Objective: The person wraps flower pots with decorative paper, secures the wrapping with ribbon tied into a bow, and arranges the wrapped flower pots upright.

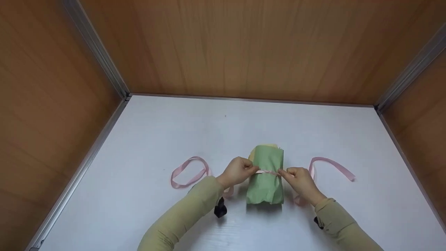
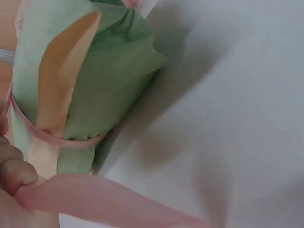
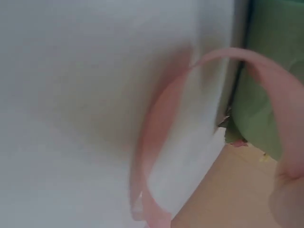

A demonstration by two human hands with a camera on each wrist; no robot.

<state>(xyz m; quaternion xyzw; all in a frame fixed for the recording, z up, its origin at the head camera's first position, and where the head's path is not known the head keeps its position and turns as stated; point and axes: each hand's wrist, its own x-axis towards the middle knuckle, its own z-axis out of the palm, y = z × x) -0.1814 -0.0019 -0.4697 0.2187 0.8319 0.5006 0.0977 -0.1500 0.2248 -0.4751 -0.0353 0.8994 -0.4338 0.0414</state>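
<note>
A bundle wrapped in green paper (image 1: 266, 190) lies on the white table, with a yellowish layer showing at its far end and left edge. Around its middle runs a pink ribbon (image 1: 267, 172). At the bundle's left side my left hand (image 1: 239, 171) pinches one length of the ribbon; in the left wrist view that ribbon (image 2: 95, 197) trails out from under the curled fingers. My right hand (image 1: 300, 181) pinches the other length at the right side. In the right wrist view this ribbon (image 3: 285, 109) comes out of the hand and loops down to the table.
One ribbon tail (image 1: 174, 174) lies looped on the table to the left, the other tail (image 1: 336, 165) curves out to the right. A black object (image 1: 220, 209) hangs by the left sleeve. Wood-grain panels (image 1: 244, 48) wall the white table (image 1: 195, 122) at the back and sides.
</note>
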